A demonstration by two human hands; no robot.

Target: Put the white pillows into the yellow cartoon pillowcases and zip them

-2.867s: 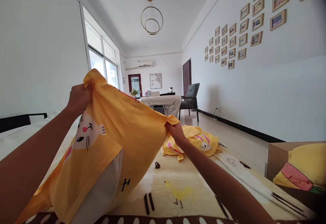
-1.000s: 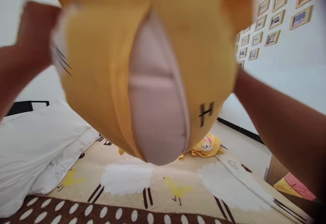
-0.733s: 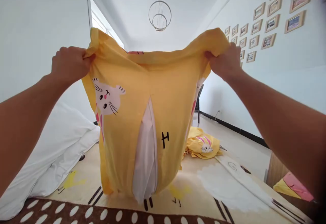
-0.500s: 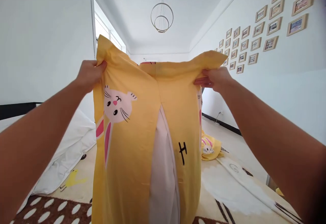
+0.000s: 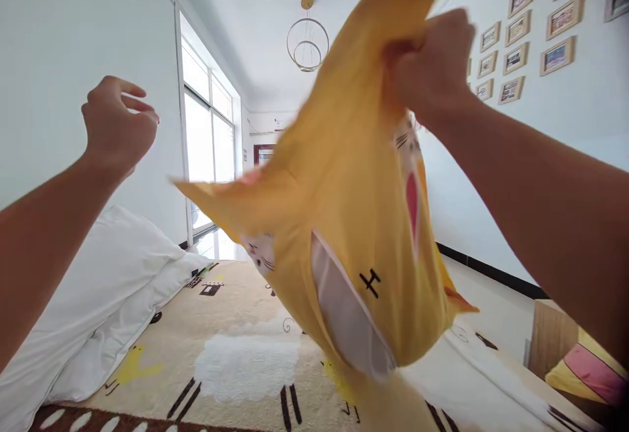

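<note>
A yellow pillowcase [image 5: 334, 176] printed with white rabbits hangs tilted in mid-air, its edges blurred by motion. My right hand [image 5: 435, 65] is closed round its gathered upper right part and holds it high. Through a slit in the front shows white filling [image 5: 344, 301], bulging like a pillow. The far left corner of the case swings loose. My left hand [image 5: 118, 117] is raised at the left, apart from the pillowcase, its fingers loosely bent and holding nothing.
Below lies a bed with a cream patterned blanket [image 5: 230, 314]. White bedding [image 5: 122, 288] is heaped along the left side. A yellow and pink cloth [image 5: 590, 366] lies at the lower right by a wooden panel [image 5: 553, 333]. Framed pictures [image 5: 557, 55] hang on the right wall.
My left hand has let go of the pillowcase and moved left. My right hand has risen, lifting its side, so the case swings and tilts. The yellow bundle on the bed behind is no longer visible.
</note>
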